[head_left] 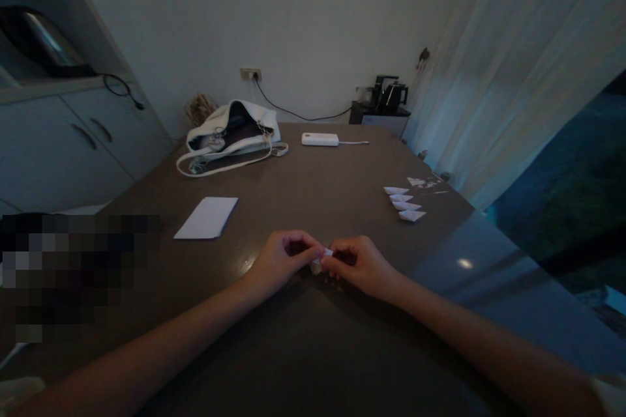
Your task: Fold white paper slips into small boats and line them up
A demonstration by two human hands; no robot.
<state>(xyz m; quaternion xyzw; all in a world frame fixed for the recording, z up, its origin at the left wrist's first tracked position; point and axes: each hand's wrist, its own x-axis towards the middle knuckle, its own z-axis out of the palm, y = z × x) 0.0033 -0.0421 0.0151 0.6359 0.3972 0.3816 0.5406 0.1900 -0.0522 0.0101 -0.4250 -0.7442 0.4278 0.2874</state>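
Observation:
Between both hands, just above the table, is a small piece of folded white paper (328, 252), mostly covered by the fingers. My left hand (288, 257) pinches its left side with thumb and fingers. From the other side my right hand (359, 266) grips it, fingertips close to those of the left. Several small folded paper boats (409, 215) stand in a row on the table to the right, beyond my right hand. A stack of white paper sheets (206, 218) lies to the left, beyond my left hand.
The brown table (313, 189) carries a white handbag (235, 130) at the back left and a white power strip or similar device (319, 139) at the back. White scraps (423, 182) lie near the right edge. A black kettle (394, 96) stands past the far end.

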